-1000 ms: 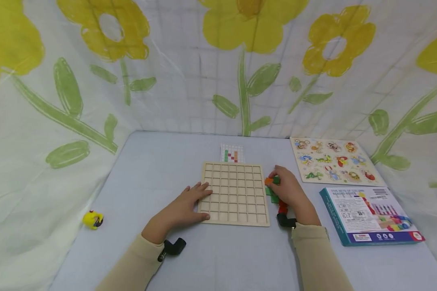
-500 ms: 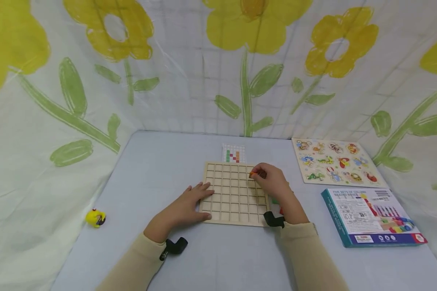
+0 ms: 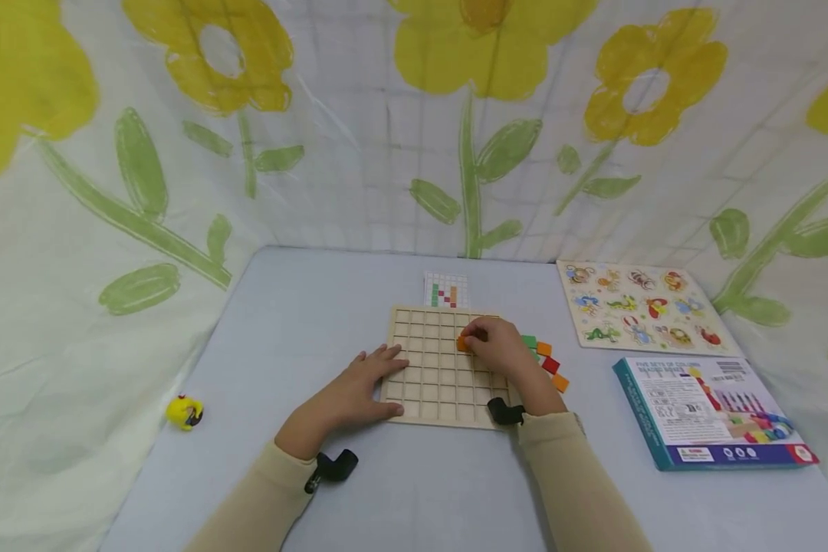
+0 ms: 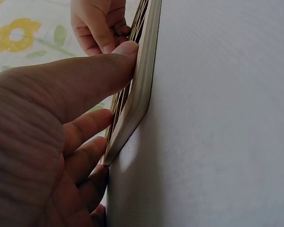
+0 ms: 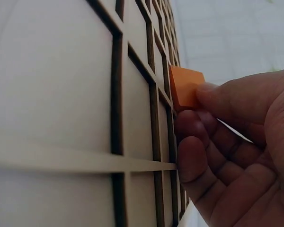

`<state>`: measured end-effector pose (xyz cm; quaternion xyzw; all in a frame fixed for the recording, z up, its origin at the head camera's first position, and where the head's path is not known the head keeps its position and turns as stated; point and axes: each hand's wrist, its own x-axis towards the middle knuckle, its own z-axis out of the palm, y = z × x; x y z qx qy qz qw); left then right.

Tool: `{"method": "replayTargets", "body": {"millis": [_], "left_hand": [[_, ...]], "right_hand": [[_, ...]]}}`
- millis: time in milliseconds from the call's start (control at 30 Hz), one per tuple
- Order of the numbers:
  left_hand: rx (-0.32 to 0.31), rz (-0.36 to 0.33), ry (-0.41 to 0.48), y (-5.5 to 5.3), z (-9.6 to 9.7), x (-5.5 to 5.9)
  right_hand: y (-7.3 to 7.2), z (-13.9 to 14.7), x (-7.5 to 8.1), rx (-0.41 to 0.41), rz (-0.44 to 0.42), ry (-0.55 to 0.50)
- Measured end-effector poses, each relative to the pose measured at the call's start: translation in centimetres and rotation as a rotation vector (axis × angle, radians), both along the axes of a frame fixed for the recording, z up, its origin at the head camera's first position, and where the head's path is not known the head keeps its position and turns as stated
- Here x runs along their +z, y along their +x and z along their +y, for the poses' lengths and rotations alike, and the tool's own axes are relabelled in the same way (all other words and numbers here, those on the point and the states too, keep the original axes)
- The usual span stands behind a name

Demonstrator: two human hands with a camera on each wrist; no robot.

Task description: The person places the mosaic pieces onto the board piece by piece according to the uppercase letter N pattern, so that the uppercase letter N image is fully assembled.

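Observation:
A wooden grid board point(image 3: 428, 391) of square recesses lies flat on the table. My right hand point(image 3: 500, 353) is over its right half and pinches an orange square tile point(image 5: 187, 87) between thumb and fingers. In the right wrist view the tile stands tilted, its lower edge at the grid. My left hand point(image 3: 359, 387) rests with spread fingers along the board's left edge; the left wrist view shows its thumb point(image 4: 94, 75) and fingertips at the board's side. Loose green, orange and red tiles point(image 3: 550, 365) lie right of the board, partly behind my right hand.
A pattern card point(image 3: 445, 290) with a coloured grid lies behind the board. At the right are an animal puzzle board point(image 3: 635, 307) and a boxed toy set point(image 3: 714, 414). A small yellow toy point(image 3: 184, 412) sits near the table's left edge.
My right hand has moved left from the loose tiles onto the board, carrying an orange tile. The loose tiles at the right have come into view. My left hand stays put.

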<state>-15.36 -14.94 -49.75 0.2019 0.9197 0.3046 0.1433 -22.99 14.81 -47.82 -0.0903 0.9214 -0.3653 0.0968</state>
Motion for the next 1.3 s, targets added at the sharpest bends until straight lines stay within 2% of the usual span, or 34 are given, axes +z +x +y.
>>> {"method": "replayTargets", "body": {"millis": [100,467,1067,1167,1300], "left_hand": [[0.004,-0.001,-0.006,0.0,0.0,0.1],[-0.006,0.0,0.003,0.1,0.0,0.3],[0.0,-0.006,-0.002,0.1,0.1,0.5],[0.001,-0.006,-0.003,0.1,0.1,0.5],[0.001,-0.008,-0.003,0.1,0.1,0.5]], "right_hand": [[0.0,0.0,0.0,0.018,-0.005,-0.001],[-0.1,-0.1,-0.1,-0.001,-0.023,0.022],[0.0,-0.1,-0.2,0.001,-0.002,0.02],[-0.1,0.5,-0.3,-0.006,-0.001,-0.019],[-0.1,2.6,0.2,-0.044,0.032,-0.094]]}}
